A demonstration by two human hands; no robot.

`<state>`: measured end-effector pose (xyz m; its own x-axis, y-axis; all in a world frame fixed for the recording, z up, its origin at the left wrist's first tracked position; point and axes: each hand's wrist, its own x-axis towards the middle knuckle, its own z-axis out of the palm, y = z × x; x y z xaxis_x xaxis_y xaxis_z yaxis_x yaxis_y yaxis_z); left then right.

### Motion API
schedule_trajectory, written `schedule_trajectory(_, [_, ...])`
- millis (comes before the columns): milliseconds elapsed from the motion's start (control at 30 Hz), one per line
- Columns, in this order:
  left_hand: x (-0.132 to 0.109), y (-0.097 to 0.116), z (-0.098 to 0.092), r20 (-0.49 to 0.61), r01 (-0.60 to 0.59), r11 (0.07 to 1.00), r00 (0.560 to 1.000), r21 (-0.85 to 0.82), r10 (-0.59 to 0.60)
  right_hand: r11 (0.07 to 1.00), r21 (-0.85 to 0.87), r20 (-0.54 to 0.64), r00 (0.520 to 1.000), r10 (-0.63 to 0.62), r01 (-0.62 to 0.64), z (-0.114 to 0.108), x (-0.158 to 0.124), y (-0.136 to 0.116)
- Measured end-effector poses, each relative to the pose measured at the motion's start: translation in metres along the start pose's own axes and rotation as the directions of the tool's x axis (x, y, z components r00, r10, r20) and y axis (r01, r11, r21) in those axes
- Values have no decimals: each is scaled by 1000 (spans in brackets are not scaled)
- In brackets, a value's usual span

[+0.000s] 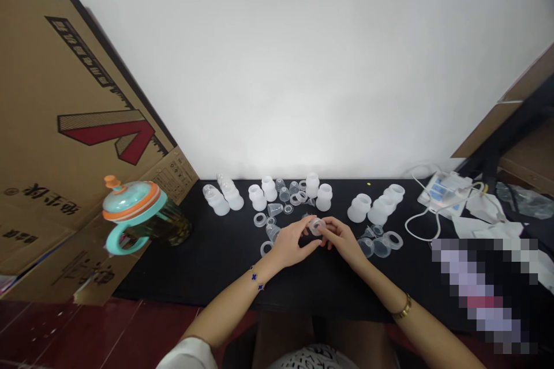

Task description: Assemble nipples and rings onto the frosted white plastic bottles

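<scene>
Both my hands meet over the middle of a black table (216,265). My left hand (291,243) and my right hand (341,237) pinch a small clear plastic ring part (317,226) between their fingertips. Just behind them stand several white translucent bottle-like pieces (324,197), with more (359,207) to the right and another group (220,202) to the left. Loose clear rings (260,219) and small clear caps (374,247) lie around my hands.
A large cardboard box (64,144) leans at the left, with a teal and orange lidded jug (138,216) in front of it. A white device with cables (441,193) and plastic bags (489,213) lie at the right. More cardboard (519,121) stands at far right.
</scene>
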<state>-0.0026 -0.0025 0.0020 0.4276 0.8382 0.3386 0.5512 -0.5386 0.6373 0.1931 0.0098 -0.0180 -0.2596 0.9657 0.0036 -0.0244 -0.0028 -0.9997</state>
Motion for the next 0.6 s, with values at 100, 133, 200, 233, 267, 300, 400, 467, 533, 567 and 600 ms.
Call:
schedule_trajectory(100, [1,0,1,-20,18,1000,1000,-7,-18,1000,-11,-5,1000,2,-2,0,0,1])
schedule_trajectory(133, [1,0,1,-27,23,1000,999,-16,-23,1000,-7,-7,1000,3,-3,0,0,1])
schedule_trajectory(200, [2,0,1,-38,37,999,999,-35,-38,1000,3,-5,1000,5,-5,1,-1,3])
schedule_trajectory(233, [2,0,1,-43,45,998,998,-44,-46,1000,3,-2,1000,5,-5,1,-1,3])
schedule_trajectory(267, [2,0,1,-49,53,997,997,-51,-55,1000,-2,1,1000,5,-5,1,-1,3])
schedule_trajectory(300, [3,-1,2,-56,61,996,996,-58,-65,1000,-13,2,1000,5,-5,1,-2,3])
schedule_trajectory(400, [4,-4,3,-78,93,992,992,-90,-100,998,-56,-7,1000,0,0,2,-4,1])
schedule_trajectory(467, [5,-5,4,-81,118,983,988,-142,-131,996,-84,-16,1000,-6,5,3,-5,0])
schedule_trajectory(533, [6,-6,5,-76,147,964,983,-222,-168,994,-111,-21,1000,-16,14,4,-6,-2])
schedule_trajectory(567, [6,-6,4,-75,163,950,979,-267,-190,992,-125,-22,1000,-20,17,4,-6,-3])
schedule_trajectory(600, [7,-6,4,-75,180,933,974,-311,-213,990,-142,-21,1000,-23,20,4,-6,-4])
